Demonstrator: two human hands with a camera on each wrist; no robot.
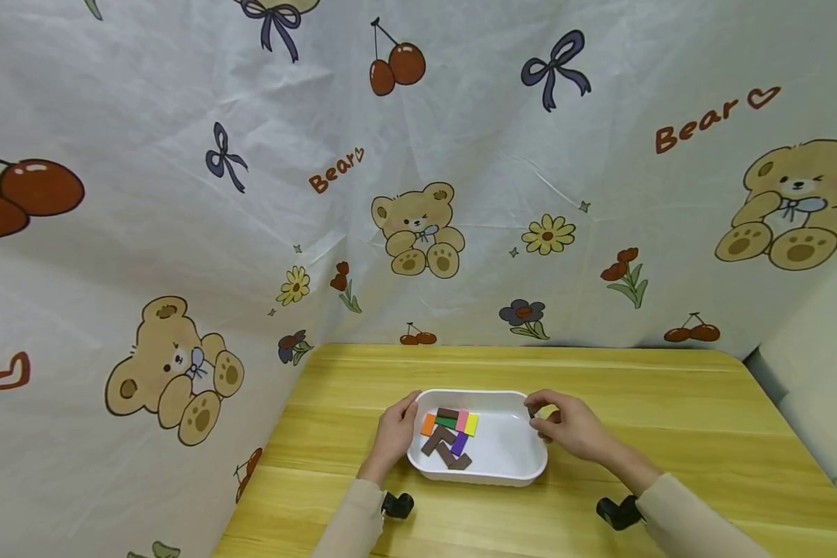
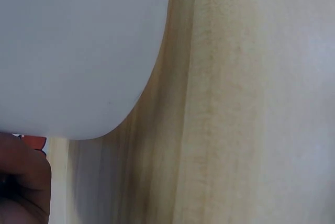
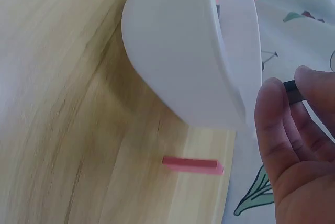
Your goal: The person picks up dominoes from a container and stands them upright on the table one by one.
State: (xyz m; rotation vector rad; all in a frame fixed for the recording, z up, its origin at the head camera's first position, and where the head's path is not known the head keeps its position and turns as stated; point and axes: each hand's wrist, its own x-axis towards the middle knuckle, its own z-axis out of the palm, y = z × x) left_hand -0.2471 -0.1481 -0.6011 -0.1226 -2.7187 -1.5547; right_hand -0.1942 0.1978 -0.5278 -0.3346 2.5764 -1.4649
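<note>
A white tray is in front of me in the head view, with small flat blocks lying in its left half. My left hand grips the tray's left rim, its thumb along the edge. Between thumb and fingertips, my right hand pinches a small dark block right at the tray's right rim. Among the blocks inside are an orange block, a green block, a yellow block, a purple block and several brown ones. The left wrist view shows mostly the tray's outer wall.
On the wooden table, a pinkish-red block lies outside the tray in the right wrist view. A cloth printed with bears, cherries and bows hangs behind the table and along its left side.
</note>
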